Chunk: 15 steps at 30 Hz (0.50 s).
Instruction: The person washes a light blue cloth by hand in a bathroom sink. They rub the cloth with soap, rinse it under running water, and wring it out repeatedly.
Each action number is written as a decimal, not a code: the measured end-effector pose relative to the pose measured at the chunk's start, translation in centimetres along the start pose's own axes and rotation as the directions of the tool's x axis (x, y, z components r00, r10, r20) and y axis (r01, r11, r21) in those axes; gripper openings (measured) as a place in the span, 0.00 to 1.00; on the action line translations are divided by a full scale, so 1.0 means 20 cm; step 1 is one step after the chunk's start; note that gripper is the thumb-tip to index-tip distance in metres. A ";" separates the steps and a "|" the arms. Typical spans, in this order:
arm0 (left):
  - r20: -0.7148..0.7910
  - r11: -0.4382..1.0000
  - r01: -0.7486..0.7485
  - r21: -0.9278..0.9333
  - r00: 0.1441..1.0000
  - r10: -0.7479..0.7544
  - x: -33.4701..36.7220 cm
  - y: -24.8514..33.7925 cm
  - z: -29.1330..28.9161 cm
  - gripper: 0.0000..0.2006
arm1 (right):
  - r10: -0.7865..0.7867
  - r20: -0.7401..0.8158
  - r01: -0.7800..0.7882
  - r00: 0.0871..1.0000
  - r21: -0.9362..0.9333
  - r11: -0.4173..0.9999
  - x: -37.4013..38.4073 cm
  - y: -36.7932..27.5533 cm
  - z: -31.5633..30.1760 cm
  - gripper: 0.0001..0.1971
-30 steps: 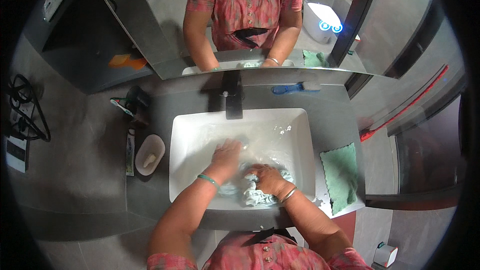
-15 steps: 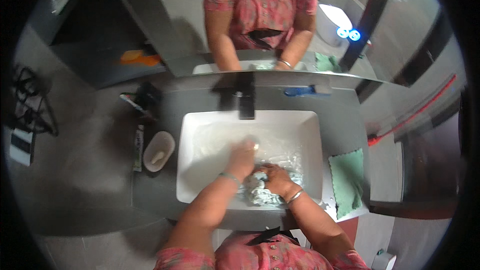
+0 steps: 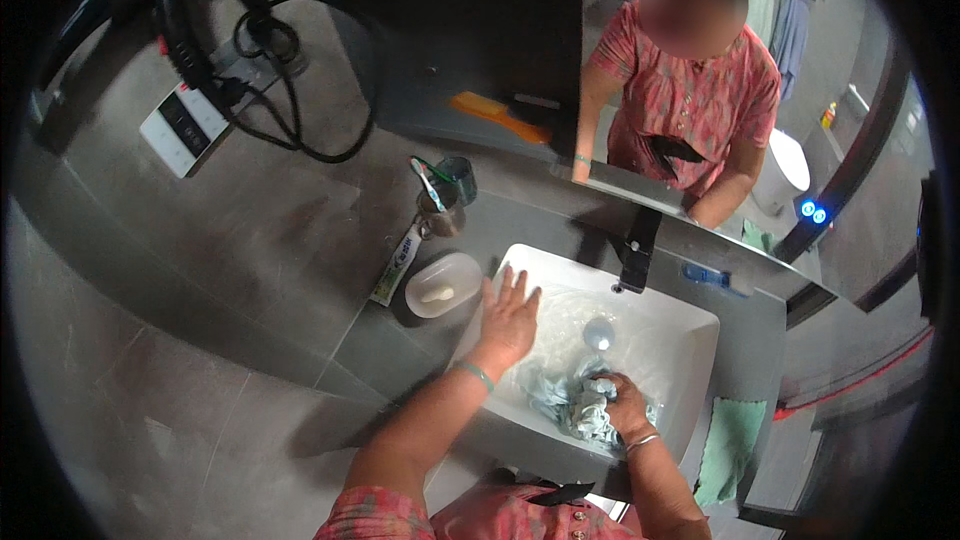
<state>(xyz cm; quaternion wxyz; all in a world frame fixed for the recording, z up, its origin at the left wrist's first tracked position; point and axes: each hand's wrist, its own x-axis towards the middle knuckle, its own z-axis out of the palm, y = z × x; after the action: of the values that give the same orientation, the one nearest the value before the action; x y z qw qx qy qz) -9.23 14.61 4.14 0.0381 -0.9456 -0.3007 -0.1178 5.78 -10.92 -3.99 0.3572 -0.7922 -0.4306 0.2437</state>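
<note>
In the white basin (image 3: 697,340) a pale green-white wet cloth (image 3: 590,414) lies bunched in shallow water. My right hand (image 3: 626,406) is closed on the cloth's right side, with a bangle on that wrist. Fingers spread and holding nothing, my left hand (image 3: 510,324) hovers at the basin's left edge, close to an oval soap dish (image 3: 462,270). A small whitish piece of soap (image 3: 438,294) lies in the dish. Beyond the cloth a round drain stopper (image 3: 598,333) shows in the basin, below the black faucet (image 3: 638,250).
Left of the basin are a toothpaste box (image 3: 397,265) and a cup (image 3: 447,219) with toothbrushes. A blue brush (image 3: 706,275) lies behind the basin, a green cloth (image 3: 733,448) on its right. An orange comb (image 3: 500,117) rests on a shelf beside the mirror; a black cord (image 3: 300,145) hangs left.
My left hand has moved from the middle of the basin to its left edge, fingers now spread. My right hand stays on the cloth. The view has swung left.
</note>
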 end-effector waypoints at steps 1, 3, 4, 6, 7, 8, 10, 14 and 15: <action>-0.007 0.998 0.041 -0.043 0.999 -0.041 0.04 -0.08 0.01 0.21 | 0.038 -0.004 -0.037 0.999 0.033 0.999 0.00 0.00 0.00 0.21; -0.008 0.992 0.107 0.064 0.994 -0.106 0.10 -0.23 0.02 0.21 | 0.069 -0.024 -0.068 0.997 0.058 0.996 -0.01 -0.01 0.00 0.21; 0.048 0.983 0.146 0.115 0.987 -0.152 0.12 -0.29 0.03 0.21 | 0.071 -0.031 -0.069 0.997 0.070 0.995 -0.01 -0.01 0.00 0.21; 0.102 0.960 0.210 0.187 0.967 -0.232 0.13 -0.39 0.05 0.18 | 0.075 -0.046 -0.072 0.996 0.067 0.995 -0.02 -0.03 -0.01 0.22; 0.103 0.955 0.213 0.209 0.966 -0.238 0.11 -0.42 0.05 0.18 | 0.059 -0.041 -0.057 0.997 0.061 0.997 -0.02 -0.03 -0.01 0.21; 0.109 0.945 0.239 0.224 0.957 -0.268 0.09 -0.46 0.05 0.18 | 0.047 -0.038 -0.044 0.998 0.058 0.997 -0.02 -0.04 -0.01 0.21; 0.081 0.908 0.295 0.297 0.940 -0.332 0.04 -0.51 0.05 0.18 | 0.032 -0.038 -0.030 0.999 0.058 0.998 -0.02 -0.04 -0.01 0.20; 0.124 0.911 0.378 0.163 0.908 -0.399 -0.06 -0.60 0.01 0.22 | 0.029 0.011 -0.029 1.000 0.010 1.000 -0.01 -0.03 -0.02 0.20; 0.139 0.906 0.402 0.134 0.897 -0.418 -0.08 -0.61 -0.01 0.22 | 0.015 0.001 -0.014 1.000 -0.094 0.995 -0.01 -0.03 -0.02 0.20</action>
<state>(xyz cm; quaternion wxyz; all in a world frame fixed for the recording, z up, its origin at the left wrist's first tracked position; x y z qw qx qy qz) -17.51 23.63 3.91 0.0358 -0.8642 -0.5010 -0.0290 5.61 -11.05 -3.35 0.3174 -0.8111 -0.4361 0.2264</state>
